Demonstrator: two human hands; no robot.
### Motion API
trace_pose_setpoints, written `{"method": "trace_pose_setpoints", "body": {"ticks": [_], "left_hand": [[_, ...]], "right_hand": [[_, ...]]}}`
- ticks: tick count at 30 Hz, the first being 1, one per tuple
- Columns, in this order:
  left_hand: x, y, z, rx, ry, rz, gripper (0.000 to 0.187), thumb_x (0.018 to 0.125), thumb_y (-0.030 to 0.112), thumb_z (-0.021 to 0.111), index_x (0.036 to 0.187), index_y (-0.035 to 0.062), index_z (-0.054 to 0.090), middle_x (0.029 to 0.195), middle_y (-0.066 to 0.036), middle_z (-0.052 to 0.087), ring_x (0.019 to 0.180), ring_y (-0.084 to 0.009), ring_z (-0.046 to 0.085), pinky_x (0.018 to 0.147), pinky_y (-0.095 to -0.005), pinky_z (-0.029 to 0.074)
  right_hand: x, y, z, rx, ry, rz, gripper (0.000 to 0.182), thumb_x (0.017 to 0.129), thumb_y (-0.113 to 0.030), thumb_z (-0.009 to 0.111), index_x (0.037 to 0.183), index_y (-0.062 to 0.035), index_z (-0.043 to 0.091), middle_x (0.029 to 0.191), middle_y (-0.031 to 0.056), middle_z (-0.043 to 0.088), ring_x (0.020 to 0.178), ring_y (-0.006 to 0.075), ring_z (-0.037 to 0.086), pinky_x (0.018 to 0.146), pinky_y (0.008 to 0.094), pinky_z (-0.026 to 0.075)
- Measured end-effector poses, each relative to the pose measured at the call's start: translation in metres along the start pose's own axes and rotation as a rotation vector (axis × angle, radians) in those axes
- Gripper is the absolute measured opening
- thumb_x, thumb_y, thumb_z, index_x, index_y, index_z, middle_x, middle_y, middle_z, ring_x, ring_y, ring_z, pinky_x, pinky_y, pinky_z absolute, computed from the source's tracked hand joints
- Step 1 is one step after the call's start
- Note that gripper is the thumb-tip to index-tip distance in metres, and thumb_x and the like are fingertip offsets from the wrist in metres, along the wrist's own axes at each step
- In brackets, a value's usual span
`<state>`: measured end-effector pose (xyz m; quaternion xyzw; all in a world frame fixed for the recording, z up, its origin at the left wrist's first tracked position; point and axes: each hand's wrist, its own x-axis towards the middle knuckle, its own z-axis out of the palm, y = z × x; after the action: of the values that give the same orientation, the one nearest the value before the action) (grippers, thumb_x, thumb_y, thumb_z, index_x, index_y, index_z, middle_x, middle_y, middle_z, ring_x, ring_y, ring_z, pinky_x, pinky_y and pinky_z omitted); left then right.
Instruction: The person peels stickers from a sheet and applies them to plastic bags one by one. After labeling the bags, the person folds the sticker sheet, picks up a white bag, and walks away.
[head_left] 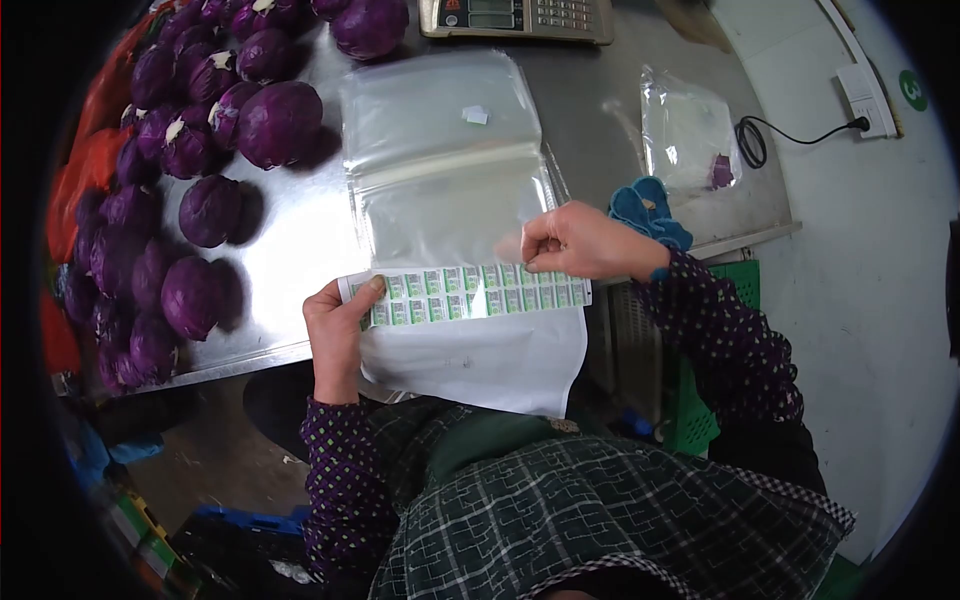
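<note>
My left hand (338,325) grips the left end of a sheet of small green-and-white label stickers (475,297), thumb on top. Above the sheet's upper row, my right hand (580,243) is closed in a pinch with its fingertips at the labels; whether a single sticker is between them is hidden. White backing paper (475,365) hangs below the labels over the table's front edge. Just beyond the sheet lies a stack of clear plastic bags (440,130), with a small white label (475,116) on the top one.
Several purple cabbages (280,125) cover the left of the metal table (300,240). A digital scale (515,20) stands at the back. To the right are a blue cloth item (645,210), another clear bag (690,135) and a plugged-in cable (752,145). Green crates (693,405) stand below.
</note>
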<state>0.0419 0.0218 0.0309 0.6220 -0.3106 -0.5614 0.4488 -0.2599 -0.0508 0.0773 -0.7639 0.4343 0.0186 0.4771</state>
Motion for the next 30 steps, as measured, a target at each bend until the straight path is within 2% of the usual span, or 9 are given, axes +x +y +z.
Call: {"method": "trace_pose_setpoints", "body": {"ticks": [4, 8, 11, 14, 21, 24, 26, 28, 30], "left_hand": [[0.005, -0.008, -0.002, 0.048, 0.007, -0.074, 0.014, 0.081, 0.003, 0.068, 0.092, -0.0061, 0.069, 0.079, -0.007, 0.069, 0.067, -0.0101, 0.062, 0.064, -0.023, 0.049], [0.008, -0.016, -0.005, 0.096, 0.053, -0.051, 0.014, 0.081, 0.003, 0.068, 0.092, -0.0057, 0.069, 0.08, -0.007, 0.069, 0.067, -0.0102, 0.062, 0.064, -0.0232, 0.049], [0.005, -0.015, 0.0, 0.137, -0.262, -0.098, 0.016, 0.082, 0.006, 0.07, 0.096, -0.0023, 0.069, 0.085, -0.006, 0.069, 0.072, -0.0111, 0.062, 0.067, -0.0245, 0.05], [0.004, -0.03, 0.029, 0.204, -0.398, 0.027, 0.021, 0.08, 0.007, 0.072, 0.098, -0.0032, 0.068, 0.091, -0.005, 0.068, 0.079, -0.0108, 0.062, 0.071, -0.0249, 0.05], [0.009, -0.034, 0.036, 0.225, -0.399, -0.012, 0.025, 0.079, 0.008, 0.072, 0.1, -0.0035, 0.066, 0.091, -0.006, 0.067, 0.08, -0.0138, 0.062, 0.074, -0.0278, 0.05], [-0.012, -0.017, 0.033, 0.308, -0.465, 0.034, 0.023, 0.078, 0.01, 0.072, 0.097, -0.0012, 0.067, 0.09, -0.007, 0.068, 0.078, -0.0174, 0.063, 0.073, -0.0294, 0.05], [-0.028, -0.007, 0.034, 0.416, -0.539, 0.095, 0.023, 0.078, 0.012, 0.073, 0.096, -0.0001, 0.067, 0.089, -0.007, 0.068, 0.077, -0.0191, 0.064, 0.073, -0.0301, 0.051], [-0.024, 0.002, 0.04, 0.452, -0.689, 0.05, 0.022, 0.078, 0.01, 0.073, 0.096, -0.0006, 0.068, 0.098, -0.01, 0.069, 0.092, -0.0171, 0.063, 0.081, -0.0298, 0.049], [-0.01, -0.018, 0.041, 0.482, -0.554, 0.159, 0.021, 0.078, 0.01, 0.074, 0.094, -0.0019, 0.068, 0.105, -0.013, 0.067, 0.101, -0.0207, 0.061, 0.086, -0.0313, 0.047]], "right_hand": [[-0.006, -0.005, -0.001, -0.082, 0.105, -0.07, 0.011, 0.082, -0.011, 0.067, 0.087, -0.0016, 0.065, 0.075, 0.0059, 0.065, 0.064, 0.0123, 0.057, 0.062, 0.0282, 0.046], [0.001, -0.004, -0.01, 0.345, 0.319, 0.067, 0.012, 0.083, -0.011, 0.066, 0.088, 0.0008, 0.064, 0.073, 0.0051, 0.062, 0.061, 0.01, 0.055, 0.056, 0.025, 0.044], [0.043, 0.021, 0.02, 0.644, 0.496, 0.214, 0.014, 0.084, -0.011, 0.066, 0.086, 0.0021, 0.063, 0.071, 0.0038, 0.061, 0.06, 0.0065, 0.053, 0.053, 0.0217, 0.042], [0.078, 0.05, 0.056, -0.021, 0.712, 0.255, 0.036, 0.074, -0.03, 0.077, 0.085, -0.0002, 0.06, 0.074, 0.0136, 0.066, 0.069, 0.0291, 0.066, 0.062, 0.0388, 0.051], [0.042, 0.03, 0.057, -0.381, 0.449, 0.26, 0.046, 0.075, -0.044, 0.073, 0.097, -0.0061, 0.057, 0.068, 0.0151, 0.063, 0.069, 0.0324, 0.065, 0.061, 0.0405, 0.05], [0.056, 0.03, 0.072, -0.186, 0.358, 0.011, 0.034, 0.08, -0.039, 0.069, 0.094, -0.0091, 0.061, 0.068, 0.014, 0.063, 0.067, 0.0309, 0.065, 0.06, 0.04, 0.049], [0.054, 0.031, 0.069, 0.059, 0.28, 0.145, 0.024, 0.084, -0.033, 0.066, 0.09, -0.0095, 0.066, 0.068, 0.0143, 0.063, 0.066, 0.0301, 0.064, 0.061, 0.0398, 0.048], [0.057, 0.025, 0.059, 0.064, 0.252, 0.135, 0.023, 0.084, -0.03, 0.065, 0.088, -0.008, 0.068, 0.071, 0.0154, 0.064, 0.068, 0.0298, 0.064, 0.063, 0.0392, 0.048], [0.061, 0.031, 0.04, 0.097, 0.298, 0.035, 0.02, 0.085, -0.024, 0.062, 0.092, -0.0063, 0.068, 0.079, 0.0187, 0.065, 0.075, 0.0296, 0.063, 0.069, 0.0383, 0.049]]}}
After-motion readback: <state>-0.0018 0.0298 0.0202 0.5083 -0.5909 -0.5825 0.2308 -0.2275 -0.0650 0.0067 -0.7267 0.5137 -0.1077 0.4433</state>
